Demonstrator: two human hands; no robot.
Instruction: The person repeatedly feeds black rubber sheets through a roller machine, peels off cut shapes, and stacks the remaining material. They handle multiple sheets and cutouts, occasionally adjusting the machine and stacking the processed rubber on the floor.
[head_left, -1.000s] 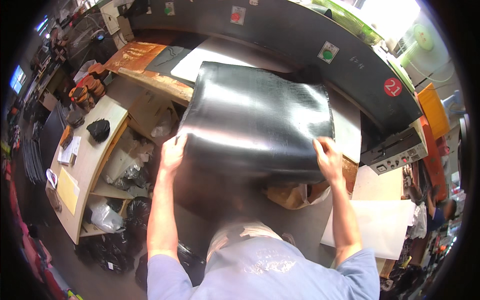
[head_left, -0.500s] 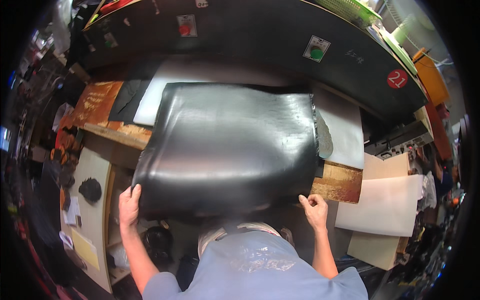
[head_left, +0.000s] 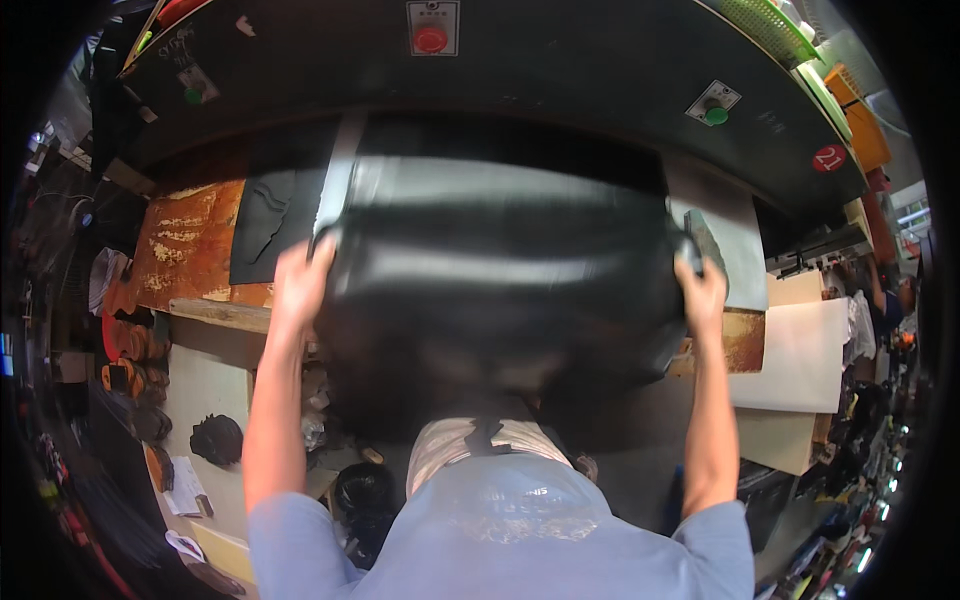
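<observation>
A large glossy black sheet point(head_left: 500, 240), flexible and blurred by motion, spans the space between my hands. Its far part lies over the work surface below a dark machine front, while its near part sags toward my body. My left hand point(head_left: 303, 275) is closed on the sheet's left edge, thumb on top. On the opposite edge my right hand point(head_left: 703, 285) grips the sheet the same way. Pale board point(head_left: 740, 235) shows beyond the sheet's right side, with a dark grey scrap point(head_left: 703, 237) lying near my right fingers.
The black machine front point(head_left: 560, 75) carries a red button point(head_left: 430, 39) and green buttons point(head_left: 716, 115). To the left are a worn brown board point(head_left: 185, 235) and a black piece point(head_left: 265, 225) with a ragged line. A white sheet point(head_left: 790, 360) sits at the right. A side table point(head_left: 215, 380) stands left.
Both hands have moved forward, away from my body. My right hand has gone from the near right corner to the sheet's side edge. The sheet's near part now bends downward. The view has shifted.
</observation>
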